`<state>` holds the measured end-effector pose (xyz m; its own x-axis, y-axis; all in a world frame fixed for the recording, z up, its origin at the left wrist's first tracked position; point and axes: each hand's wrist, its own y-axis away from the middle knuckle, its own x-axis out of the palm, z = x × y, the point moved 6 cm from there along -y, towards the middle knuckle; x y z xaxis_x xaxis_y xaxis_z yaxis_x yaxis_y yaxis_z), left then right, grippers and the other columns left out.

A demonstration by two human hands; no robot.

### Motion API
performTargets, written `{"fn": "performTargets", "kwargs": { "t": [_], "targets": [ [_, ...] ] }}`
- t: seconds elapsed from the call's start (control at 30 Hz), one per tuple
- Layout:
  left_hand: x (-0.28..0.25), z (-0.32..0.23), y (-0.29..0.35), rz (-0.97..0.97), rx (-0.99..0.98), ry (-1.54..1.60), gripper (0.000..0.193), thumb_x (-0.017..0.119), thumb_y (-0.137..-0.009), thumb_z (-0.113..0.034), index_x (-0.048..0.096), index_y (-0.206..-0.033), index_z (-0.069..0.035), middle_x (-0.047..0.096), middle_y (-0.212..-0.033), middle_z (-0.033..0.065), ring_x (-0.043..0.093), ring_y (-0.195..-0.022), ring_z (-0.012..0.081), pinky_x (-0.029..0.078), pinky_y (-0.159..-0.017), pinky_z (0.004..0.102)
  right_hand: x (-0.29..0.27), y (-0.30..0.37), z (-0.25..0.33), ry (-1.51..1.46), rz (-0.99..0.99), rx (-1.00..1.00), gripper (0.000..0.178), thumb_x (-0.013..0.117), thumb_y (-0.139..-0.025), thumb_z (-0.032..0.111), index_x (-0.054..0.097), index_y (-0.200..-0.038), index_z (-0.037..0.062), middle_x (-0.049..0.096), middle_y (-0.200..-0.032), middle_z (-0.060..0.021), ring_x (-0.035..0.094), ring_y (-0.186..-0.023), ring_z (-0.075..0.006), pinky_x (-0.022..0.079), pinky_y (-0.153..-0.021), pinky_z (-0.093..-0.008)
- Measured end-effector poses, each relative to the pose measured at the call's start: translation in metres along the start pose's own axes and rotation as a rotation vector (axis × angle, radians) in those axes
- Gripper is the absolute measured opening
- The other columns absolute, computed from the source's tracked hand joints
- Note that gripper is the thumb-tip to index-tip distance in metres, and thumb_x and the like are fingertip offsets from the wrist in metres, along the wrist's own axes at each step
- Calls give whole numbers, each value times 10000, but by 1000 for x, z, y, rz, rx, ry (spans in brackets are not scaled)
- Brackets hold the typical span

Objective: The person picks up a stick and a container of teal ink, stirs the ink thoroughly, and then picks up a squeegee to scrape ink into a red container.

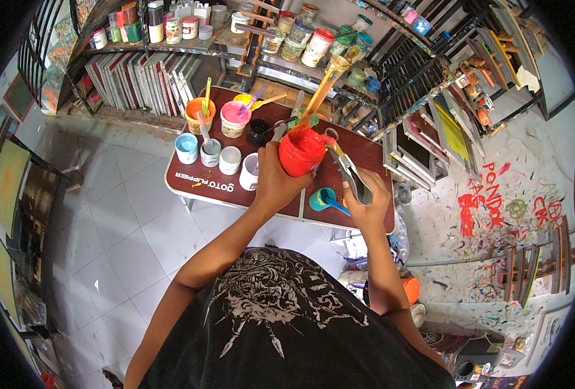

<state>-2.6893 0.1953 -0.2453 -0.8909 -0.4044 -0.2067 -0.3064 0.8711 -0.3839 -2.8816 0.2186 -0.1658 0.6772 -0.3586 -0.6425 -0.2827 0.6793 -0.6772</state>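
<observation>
My left hand (pixel 275 180) grips a round tub of red paint (pixel 301 152) and holds it above the dark brown table (pixel 365 155). Long sticks (pixel 320 97) rise out of the tub toward the shelves. My right hand (pixel 367 194) holds a flat grey paint-smeared spatula (pixel 351 174) whose tip reaches the tub's right side. Just below the two hands, a teal cup with a blue handle (pixel 323 200) sits on the table.
Paint cups stand on the table's left half: orange (pixel 200 115), pink (pixel 234 118), light blue (pixel 186 148), grey (pixel 210 153), white (pixel 230 160), black (pixel 259 132). Shelves with jars (pixel 300 35) run behind. Framed screens (pixel 138 81) lean at back left, racks (pixel 423 139) at right. White tiled floor (pixel 125 227) lies left.
</observation>
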Motion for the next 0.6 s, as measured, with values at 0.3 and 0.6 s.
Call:
{"fn": "performTargets", "kwargs": {
  "t": [0.3, 0.6],
  "targets": [
    [1, -4, 1, 3, 1, -3, 714, 817, -547, -250, 412, -1073, 10, 455, -1002, 194, 465, -940, 340, 410, -807, 425, 21, 0, -47, 305, 251, 55, 311, 695, -692, 135, 637, -979, 32, 643, -934, -154, 611, -860, -319, 485, -754, -357],
    [-1, 17, 0, 17, -29, 16, 699, 813, -571, -282, 444, -1082, 21, 501, -1016, 164, 547, -939, 277, 453, -812, 376, -6, -7, -100, -851, -110, 679, 366, 598, -825, 49, 476, -1165, -6, 607, -1034, -121, 605, -921, -184, 492, -822, -324]
  ]
}}
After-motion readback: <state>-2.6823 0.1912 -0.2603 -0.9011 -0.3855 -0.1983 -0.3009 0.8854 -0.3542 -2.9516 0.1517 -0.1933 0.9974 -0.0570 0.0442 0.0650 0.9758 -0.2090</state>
